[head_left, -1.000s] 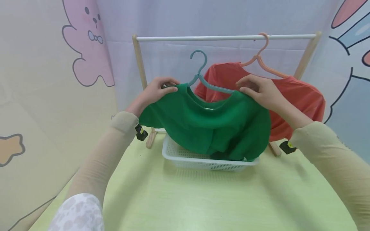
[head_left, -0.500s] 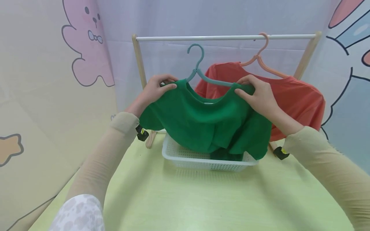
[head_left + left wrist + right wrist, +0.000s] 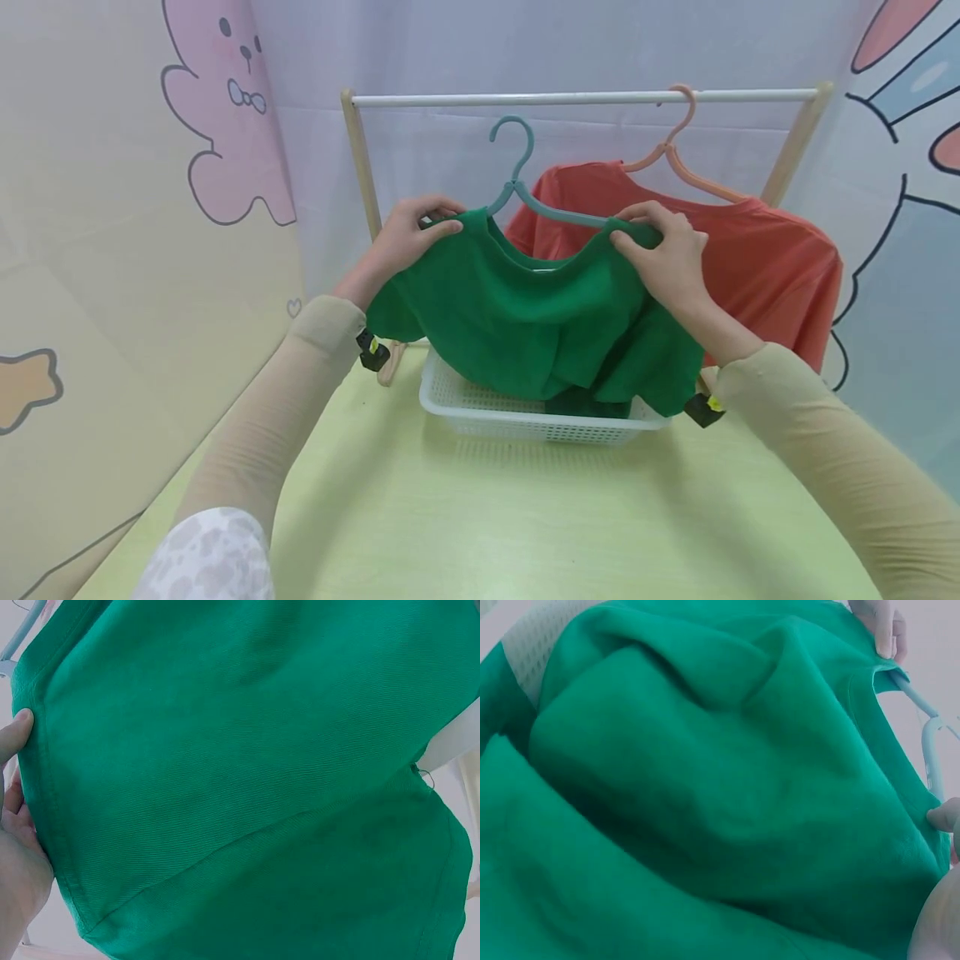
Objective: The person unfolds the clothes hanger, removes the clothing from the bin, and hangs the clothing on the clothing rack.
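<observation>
A green T-shirt [image 3: 517,317] hangs spread on a teal hanger [image 3: 517,167], whose hook stands free below the rail. My left hand [image 3: 408,237] pinches the shirt's left shoulder beside the neckline, thumb in front. On the other shoulder my right hand [image 3: 663,250] grips the cloth between thumb and fingers. In the left wrist view green cloth [image 3: 225,765] fills most of the picture. The right wrist view shows both hands at the shirt's shoulders and part of the hanger [image 3: 932,754] at the neck opening. The hanger's arms are mostly hidden inside the shirt.
A white rail [image 3: 480,100] on wooden posts [image 3: 798,146] stands behind. A red T-shirt [image 3: 772,258] hangs from it on an orange hanger [image 3: 678,158], behind my right hand. Below the green shirt, a white basket [image 3: 480,421] with dark green cloth sits on the light green table [image 3: 480,517].
The green shirt and teal hanger have risen slightly since the first frame, then settled a touch lower. My right hand has shifted its hold on the shoulder, and its wrist has swung inward.
</observation>
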Demonstrator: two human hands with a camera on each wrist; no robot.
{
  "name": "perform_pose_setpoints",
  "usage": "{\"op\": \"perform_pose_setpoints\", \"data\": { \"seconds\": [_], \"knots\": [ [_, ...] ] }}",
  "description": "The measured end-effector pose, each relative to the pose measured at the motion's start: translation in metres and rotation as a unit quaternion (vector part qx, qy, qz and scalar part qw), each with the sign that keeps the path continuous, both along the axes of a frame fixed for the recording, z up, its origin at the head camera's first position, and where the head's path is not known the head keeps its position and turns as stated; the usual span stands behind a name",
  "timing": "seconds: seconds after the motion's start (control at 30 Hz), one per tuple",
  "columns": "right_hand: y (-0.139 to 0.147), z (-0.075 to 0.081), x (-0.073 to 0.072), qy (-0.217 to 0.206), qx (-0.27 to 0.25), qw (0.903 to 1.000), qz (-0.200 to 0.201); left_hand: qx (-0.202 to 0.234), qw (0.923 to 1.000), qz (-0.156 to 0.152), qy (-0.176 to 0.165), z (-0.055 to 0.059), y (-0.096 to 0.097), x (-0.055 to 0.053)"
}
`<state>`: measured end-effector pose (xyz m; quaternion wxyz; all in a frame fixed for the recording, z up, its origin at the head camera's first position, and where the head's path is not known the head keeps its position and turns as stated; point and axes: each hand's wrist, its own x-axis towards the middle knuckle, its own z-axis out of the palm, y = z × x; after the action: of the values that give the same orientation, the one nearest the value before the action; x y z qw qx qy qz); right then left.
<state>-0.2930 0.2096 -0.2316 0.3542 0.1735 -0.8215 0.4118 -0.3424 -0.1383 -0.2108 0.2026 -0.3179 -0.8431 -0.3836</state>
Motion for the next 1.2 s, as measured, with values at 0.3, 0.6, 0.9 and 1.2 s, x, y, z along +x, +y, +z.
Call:
{"op": "perform_pose_setpoints", "data": {
  "seconds": [0.3,0.6,0.9,1.2],
  "knots": [
    [-0.004,-0.006,0.001,-0.013,-0.018,0.9997,0.002,-0.003,0.9999,-0.006,0.011,-0.004,0.002,0.002],
    [-0.002,-0.009,0.0,-0.014,-0.026,0.9995,0.014,-0.006,0.9998,-0.007,0.017,-0.008,0.004,0.001],
    [0.012,-0.011,0.001,-0.033,-0.038,0.9987,0.012,0.005,0.9997,-0.015,0.019,-0.009,-0.003,-0.001],
    [0.022,-0.013,0.003,-0.022,-0.059,0.9979,0.016,0.025,0.9991,0.025,0.022,-0.012,-0.015,-0.002]
  ]
}}
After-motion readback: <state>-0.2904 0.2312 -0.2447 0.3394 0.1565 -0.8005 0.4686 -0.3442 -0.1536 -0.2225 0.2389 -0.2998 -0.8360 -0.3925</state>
